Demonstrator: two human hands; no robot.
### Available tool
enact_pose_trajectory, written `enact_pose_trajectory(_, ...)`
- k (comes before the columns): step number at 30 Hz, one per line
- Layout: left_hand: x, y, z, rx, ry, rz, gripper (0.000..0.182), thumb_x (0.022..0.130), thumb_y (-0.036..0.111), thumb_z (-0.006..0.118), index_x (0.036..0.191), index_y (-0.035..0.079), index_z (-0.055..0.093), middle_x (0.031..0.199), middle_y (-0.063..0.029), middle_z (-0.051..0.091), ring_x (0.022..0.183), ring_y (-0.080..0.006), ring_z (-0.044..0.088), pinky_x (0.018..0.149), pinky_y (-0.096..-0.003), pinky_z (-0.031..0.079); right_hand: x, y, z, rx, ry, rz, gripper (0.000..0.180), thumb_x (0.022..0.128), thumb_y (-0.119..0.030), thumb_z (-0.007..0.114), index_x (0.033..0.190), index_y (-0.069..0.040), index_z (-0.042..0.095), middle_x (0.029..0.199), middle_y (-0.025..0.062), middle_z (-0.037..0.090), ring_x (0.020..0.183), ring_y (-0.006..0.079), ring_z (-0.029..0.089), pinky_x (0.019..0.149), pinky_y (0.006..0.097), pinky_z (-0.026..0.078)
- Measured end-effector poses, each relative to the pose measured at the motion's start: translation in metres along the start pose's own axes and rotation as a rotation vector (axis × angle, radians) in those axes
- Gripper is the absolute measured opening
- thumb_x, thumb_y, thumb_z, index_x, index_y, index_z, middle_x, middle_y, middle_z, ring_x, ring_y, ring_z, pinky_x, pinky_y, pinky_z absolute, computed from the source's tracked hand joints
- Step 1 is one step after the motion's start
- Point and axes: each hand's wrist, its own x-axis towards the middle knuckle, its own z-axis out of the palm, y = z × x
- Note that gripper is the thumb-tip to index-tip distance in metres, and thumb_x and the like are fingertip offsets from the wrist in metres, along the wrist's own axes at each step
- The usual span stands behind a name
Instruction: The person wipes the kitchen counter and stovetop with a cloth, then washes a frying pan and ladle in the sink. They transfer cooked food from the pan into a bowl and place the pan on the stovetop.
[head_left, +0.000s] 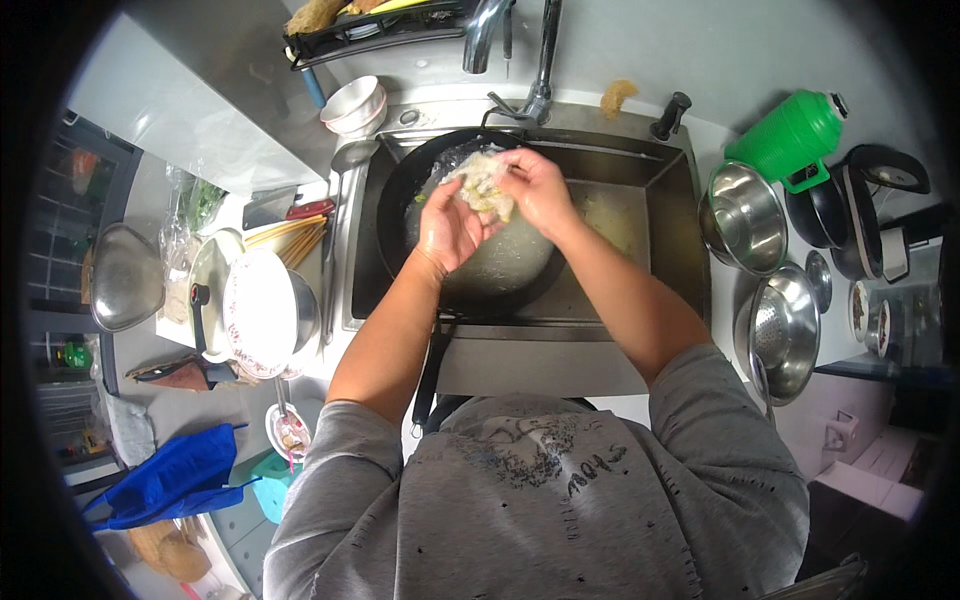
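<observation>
A black wok (390, 195) holding cloudy water sits in the left part of the stainless steel sink (679, 225), under the chrome faucet (541, 97). Over the wok, a wet, pale, crumpled mass (484, 184), perhaps a loofah or cloth, with yellow-green bits on it, is between my hands. My left hand (454, 225) supports it from the lower left, palm up. My right hand (536, 191) grips its right side with bent fingers. The wok's long handle (427, 375) points towards my body over the sink's front edge.
Left of the sink lie a ladle (352, 155), a cleaver (271, 208), chopsticks (304, 238) and stacked bowls (259, 311). White bowls (356, 105) stand at the back left. To the right are steel bowls (746, 217), a steel colander (784, 330) and a green thermos (787, 139).
</observation>
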Motion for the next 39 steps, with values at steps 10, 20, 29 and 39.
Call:
enact_pose_trajectory(10, -0.001, 0.011, -0.012, 0.323, 0.248, -0.386, 0.009, 0.081, 0.011, 0.066, 0.088, 0.01, 0.06, 0.07, 0.0038, 0.053, 0.057, -0.0062, 0.047, 0.05, -0.0192, 0.039, -0.036, -0.006, -0.027, -1.194, -0.279, -0.651, 0.064, 0.069, -0.003, 0.058, 0.128, -0.026, 0.048, 0.139, 0.0048, 0.039, 0.113, 0.026, 0.05, 0.092, 0.039, 0.041)
enact_pose_trajectory(20, 0.01, 0.021, 0.031, 1.258, 0.203, -0.492, 0.018, 0.067, 0.012, 0.072, 0.078, 0.011, 0.058, 0.054, 0.0023, 0.041, 0.045, -0.0074, 0.032, 0.039, -0.024, 0.024, -0.006, -0.019, 0.002, -1.367, -0.537, -0.387, 0.031, 0.087, -0.021, 0.044, 0.116, -0.012, 0.052, 0.11, 0.016, 0.055, 0.09, 0.0326, 0.061, 0.075, 0.0397, 0.051)
enact_pose_trajectory(29, 0.033, 0.003, -0.019, 2.072, 0.118, 0.023, 0.041, 0.068, 0.017, 0.061, 0.101, -0.004, 0.05, 0.085, -0.0216, 0.061, 0.081, -0.0334, 0.057, 0.072, -0.0383, 0.046, 0.011, -0.008, 0.012, -1.58, -0.498, -0.314, 0.017, 0.076, -0.012, 0.054, 0.084, -0.003, 0.065, 0.082, 0.0163, 0.067, 0.076, 0.0302, 0.066, 0.064, 0.041, 0.054)
enact_pose_trajectory(39, 0.026, -0.01, -0.006, 2.333, 0.333, -0.257, 0.031, 0.072, 0.015, 0.055, 0.097, 0.0, 0.066, 0.101, -0.0233, 0.062, 0.097, -0.0362, 0.061, 0.086, -0.0399, 0.049, 0.006, 0.008, 0.01, -1.416, -0.482, 0.091, 0.024, 0.069, -0.01, 0.058, 0.091, -0.003, 0.065, 0.093, 0.0193, 0.064, 0.088, 0.0341, 0.062, 0.074, 0.0402, 0.051)
